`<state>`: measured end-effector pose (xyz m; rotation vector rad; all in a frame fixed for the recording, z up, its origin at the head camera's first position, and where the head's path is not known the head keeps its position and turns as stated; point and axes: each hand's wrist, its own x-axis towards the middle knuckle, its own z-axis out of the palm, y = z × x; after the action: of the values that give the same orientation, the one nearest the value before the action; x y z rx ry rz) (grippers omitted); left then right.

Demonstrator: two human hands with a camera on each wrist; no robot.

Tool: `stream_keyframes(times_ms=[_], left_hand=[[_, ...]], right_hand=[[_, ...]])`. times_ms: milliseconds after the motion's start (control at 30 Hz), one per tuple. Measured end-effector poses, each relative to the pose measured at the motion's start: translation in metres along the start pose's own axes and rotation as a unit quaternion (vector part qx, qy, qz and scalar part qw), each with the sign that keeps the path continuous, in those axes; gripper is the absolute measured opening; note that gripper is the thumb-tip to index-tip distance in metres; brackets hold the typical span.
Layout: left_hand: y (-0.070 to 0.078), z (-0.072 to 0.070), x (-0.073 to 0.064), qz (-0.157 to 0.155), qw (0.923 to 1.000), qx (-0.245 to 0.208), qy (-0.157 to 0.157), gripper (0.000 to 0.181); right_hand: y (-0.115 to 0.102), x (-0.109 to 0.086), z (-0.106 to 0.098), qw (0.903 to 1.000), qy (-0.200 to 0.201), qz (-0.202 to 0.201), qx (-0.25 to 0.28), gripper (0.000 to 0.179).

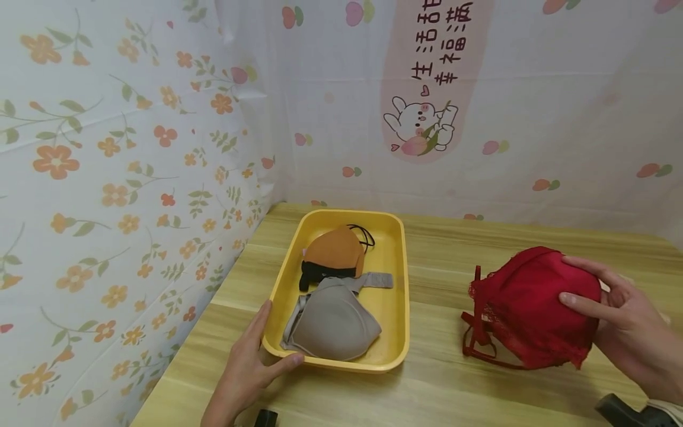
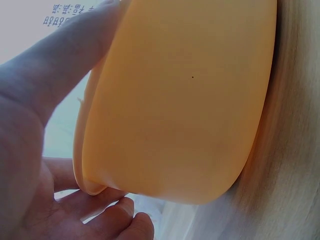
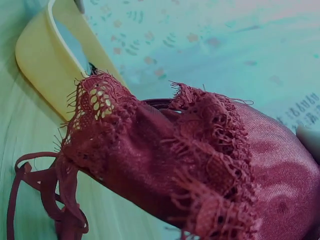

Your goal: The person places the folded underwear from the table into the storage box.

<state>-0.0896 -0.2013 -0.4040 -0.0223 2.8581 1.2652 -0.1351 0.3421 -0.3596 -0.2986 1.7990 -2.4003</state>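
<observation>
A red lace-edged bra [image 1: 539,302] is gripped in my right hand [image 1: 624,320], thumb on the near cup and fingers behind it. Its straps dangle toward the left, and the fringed lace [image 3: 215,150] fills much of the right wrist view. At the near left corner of a yellow plastic tray [image 1: 407,296], my left hand [image 1: 248,362] holds the rim, with the thumb along the front side and the fingers on the left side. Inside the tray, a folded grey bra [image 1: 336,323] lies in the near half. Behind it sits an orange-brown bra [image 1: 336,249] with a black band and thin black straps.
The tray stands on a wood-grain table [image 1: 437,379]. A flower-print cloth [image 1: 117,178] hangs close along the left, and another printed cloth [image 1: 331,118] hangs at the back. Black devices [image 1: 624,412] show near both wrists at the bottom edge.
</observation>
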Motion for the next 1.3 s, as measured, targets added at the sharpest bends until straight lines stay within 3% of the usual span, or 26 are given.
stream_keyframes(times_ms=[633,967,1300], left_hand=[[0.000,0.000,0.000,0.005,1.0000,-0.007,0.002,0.114],[0.000,0.002,0.001,0.004,1.0000,-0.006,0.002,0.115],[0.001,0.001,0.000,-0.009,0.9999,-0.008,-0.002,0.115]], right_hand=[[-0.006,0.036,0.054,0.9980,-0.061,0.009,-0.011,0.061],[-0.009,0.052,0.080,0.9973,-0.064,0.019,-0.029,0.057],[-0.023,0.068,0.113,0.9966,-0.081,0.001,-0.016,0.057]])
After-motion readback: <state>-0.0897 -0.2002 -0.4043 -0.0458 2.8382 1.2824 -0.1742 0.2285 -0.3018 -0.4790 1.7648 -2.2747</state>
